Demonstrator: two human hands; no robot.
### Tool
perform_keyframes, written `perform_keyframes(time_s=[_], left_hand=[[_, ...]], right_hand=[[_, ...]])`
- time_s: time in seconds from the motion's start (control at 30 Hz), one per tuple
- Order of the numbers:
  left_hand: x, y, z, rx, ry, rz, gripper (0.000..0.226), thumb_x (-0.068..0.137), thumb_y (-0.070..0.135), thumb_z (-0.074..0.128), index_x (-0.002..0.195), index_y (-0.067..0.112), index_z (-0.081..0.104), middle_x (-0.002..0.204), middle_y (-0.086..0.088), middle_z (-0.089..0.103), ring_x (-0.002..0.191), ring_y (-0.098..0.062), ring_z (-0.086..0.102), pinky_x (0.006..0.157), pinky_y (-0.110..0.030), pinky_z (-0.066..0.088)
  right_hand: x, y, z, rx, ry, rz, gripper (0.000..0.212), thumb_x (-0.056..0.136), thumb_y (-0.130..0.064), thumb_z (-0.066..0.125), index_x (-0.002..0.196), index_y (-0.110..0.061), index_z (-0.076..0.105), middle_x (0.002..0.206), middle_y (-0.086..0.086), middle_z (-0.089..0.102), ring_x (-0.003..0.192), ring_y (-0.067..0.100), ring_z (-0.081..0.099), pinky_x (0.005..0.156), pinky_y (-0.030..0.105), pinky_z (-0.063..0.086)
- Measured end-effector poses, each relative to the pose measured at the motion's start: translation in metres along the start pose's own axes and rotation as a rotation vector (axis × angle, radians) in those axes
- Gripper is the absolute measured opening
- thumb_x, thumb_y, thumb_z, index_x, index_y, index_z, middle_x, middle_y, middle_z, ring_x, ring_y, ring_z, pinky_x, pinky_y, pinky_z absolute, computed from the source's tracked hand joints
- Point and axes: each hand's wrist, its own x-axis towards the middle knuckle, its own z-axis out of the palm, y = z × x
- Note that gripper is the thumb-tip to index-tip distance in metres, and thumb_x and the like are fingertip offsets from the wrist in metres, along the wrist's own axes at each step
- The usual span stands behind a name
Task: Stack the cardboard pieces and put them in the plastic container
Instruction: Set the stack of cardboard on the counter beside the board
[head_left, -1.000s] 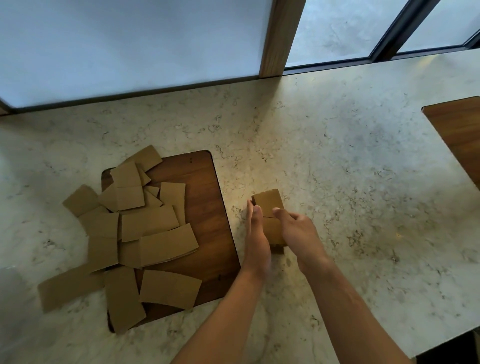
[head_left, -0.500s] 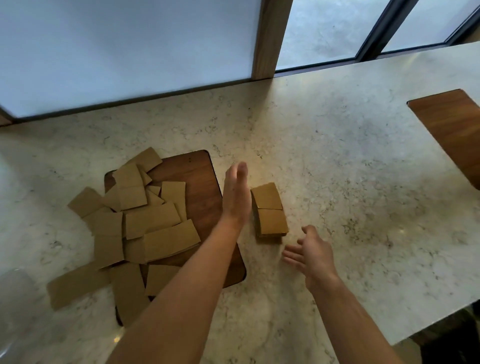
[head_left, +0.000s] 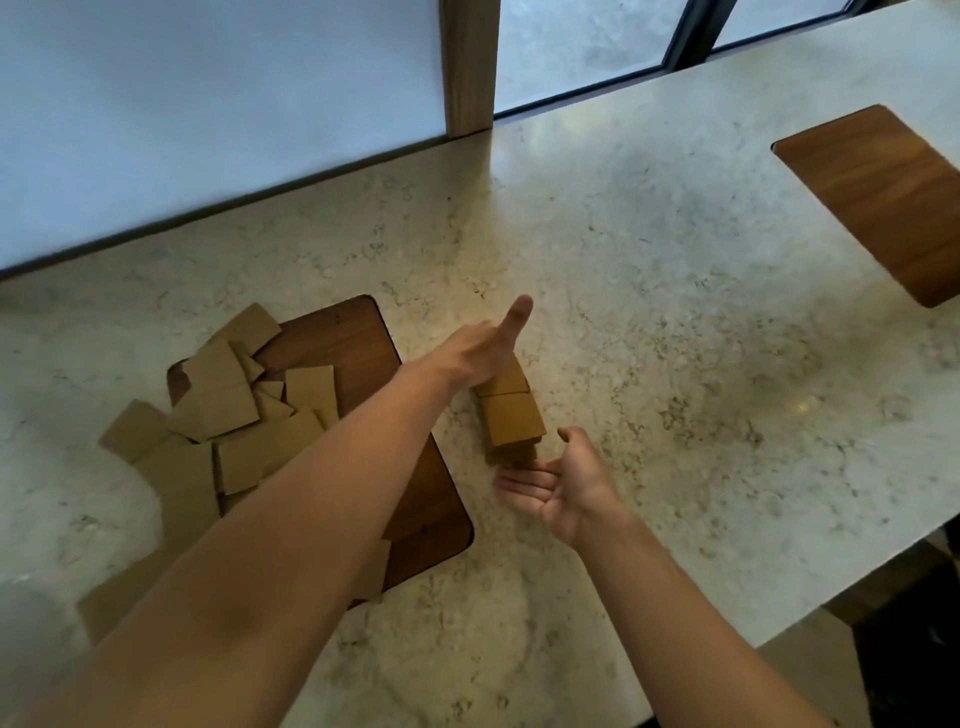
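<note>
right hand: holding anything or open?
Open. The right hand lies palm up with straight fingers just short of the cardboard stack, gripping nothing.

Change over the last second. Both hands let go of the small cardboard stack (head_left: 511, 415), which they pressed between them a second ago. The left hand (head_left: 485, 348) now reaches over the stack's far end, fingers straight, covering part of it. The right hand (head_left: 563, 488) has drawn back to just beside the stack's near end, palm up and fingers relaxed.
</note>
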Motion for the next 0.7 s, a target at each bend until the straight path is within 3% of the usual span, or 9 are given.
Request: perform_keyframes(time_s=[0.07,0.13,0.2,0.27,0.33,0.4,0.47,0.63,0.7], left_hand=[[0.002,-0.003,0.000,0.030,-0.005,-0.001,0.081,0.086,0.088,-0.001,0.091,0.026,0.051,0.111,-0.002,0.050,0.095,-0.022,0.045,0.079,-0.038,0.030],[0.003,-0.005,0.000,0.057,-0.001,0.012,0.085,0.087,0.088,-0.002,0.096,0.021,0.049,0.109,-0.003,0.050,0.099,-0.023,0.044,0.070,-0.035,0.032],[0.001,-0.006,0.002,0.085,-0.005,0.026,0.092,0.083,0.089,-0.005,0.092,0.017,0.052,0.105,-0.004,0.051,0.095,-0.027,0.052,0.069,-0.032,0.033],[0.003,-0.008,0.006,0.098,0.009,0.032,0.091,0.092,0.082,-0.002,0.086,0.012,0.057,0.094,-0.005,0.056,0.085,-0.028,0.058,0.074,-0.039,0.038],[0.004,-0.010,0.009,0.077,0.026,0.020,0.080,0.097,0.078,0.002,0.082,0.017,0.053,0.084,-0.004,0.055,0.075,-0.020,0.050,0.072,-0.037,0.037],[0.005,-0.013,0.011,0.033,0.017,0.020,0.080,0.098,0.077,0.004,0.108,0.022,0.062,0.105,-0.013,0.062,0.093,-0.023,0.051,0.081,-0.034,0.032],[0.004,-0.014,0.008,0.005,0.014,0.036,0.095,0.098,0.077,0.005,0.153,0.014,0.049,0.146,-0.022,0.057,0.123,-0.033,0.052,0.092,-0.035,0.026],[-0.004,-0.017,0.001,-0.083,0.058,0.050,0.098,0.095,0.082,0.008,0.164,0.016,0.029,0.166,-0.016,0.039,0.147,-0.033,0.040,0.107,-0.042,0.030],[-0.010,-0.024,-0.004,-0.108,0.091,0.053,0.096,0.096,0.081,0.009,0.165,0.017,0.027,0.166,-0.015,0.039,0.149,-0.035,0.038,0.102,-0.043,0.034]], right_hand=[[0.000,-0.003,0.001,0.003,-0.003,0.001,0.067,0.102,-0.050,0.041,0.109,0.016,0.052,0.102,0.035,0.069,0.089,0.044,0.070,0.078,0.051,0.058],[0.001,-0.005,0.002,0.008,-0.006,-0.010,0.066,0.102,-0.050,0.042,0.109,0.016,0.052,0.100,0.035,0.069,0.089,0.044,0.070,0.077,0.052,0.058],[0.001,-0.009,0.003,0.001,-0.003,-0.022,0.065,0.102,-0.049,0.043,0.105,0.015,0.052,0.098,0.036,0.070,0.091,0.044,0.071,0.080,0.054,0.059],[0.001,-0.012,0.005,-0.012,-0.005,-0.034,0.065,0.103,-0.048,0.042,0.106,0.016,0.053,0.098,0.036,0.071,0.092,0.045,0.072,0.078,0.055,0.060],[0.001,-0.014,0.007,-0.030,-0.001,-0.055,0.063,0.103,-0.047,0.042,0.110,0.015,0.052,0.098,0.036,0.071,0.092,0.045,0.073,0.075,0.055,0.061],[0.002,-0.015,0.007,-0.039,0.009,-0.068,0.060,0.103,-0.046,0.043,0.106,0.013,0.050,0.092,0.036,0.072,0.090,0.045,0.073,0.073,0.055,0.061],[0.003,-0.014,0.006,-0.045,0.012,-0.073,0.063,0.103,-0.047,0.042,0.099,0.015,0.052,0.086,0.036,0.073,0.089,0.045,0.074,0.073,0.054,0.062],[0.002,0.003,-0.003,-0.068,0.032,-0.067,0.065,0.104,-0.044,0.035,0.100,0.015,0.061,0.098,0.035,0.073,0.093,0.044,0.072,0.076,0.052,0.061],[0.001,0.018,-0.002,-0.146,0.044,-0.107,0.057,0.105,-0.037,0.035,0.104,0.012,0.064,0.100,0.033,0.073,0.093,0.044,0.072,0.082,0.052,0.061]])
